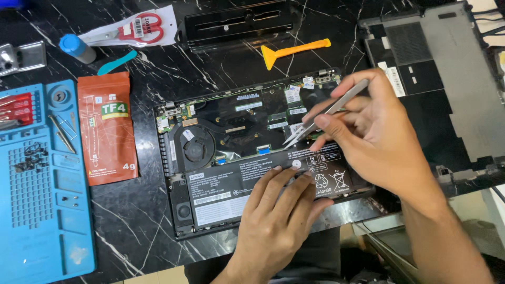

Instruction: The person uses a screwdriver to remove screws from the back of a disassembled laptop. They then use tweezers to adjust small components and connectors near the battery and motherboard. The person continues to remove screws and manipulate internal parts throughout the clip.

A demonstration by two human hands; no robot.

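Steel tweezers are pinched in the right hand, their tips over an opened laptop lying mid-bench. The left hand rests flat, fingers spread, on the laptop's black battery. An orange pouch and blue mat lie left.

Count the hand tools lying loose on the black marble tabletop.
3: packaged red-handled scissors at top left, a teal pry tool just below them, an orange plastic scraper above the opened laptop. Others may lie out of view.
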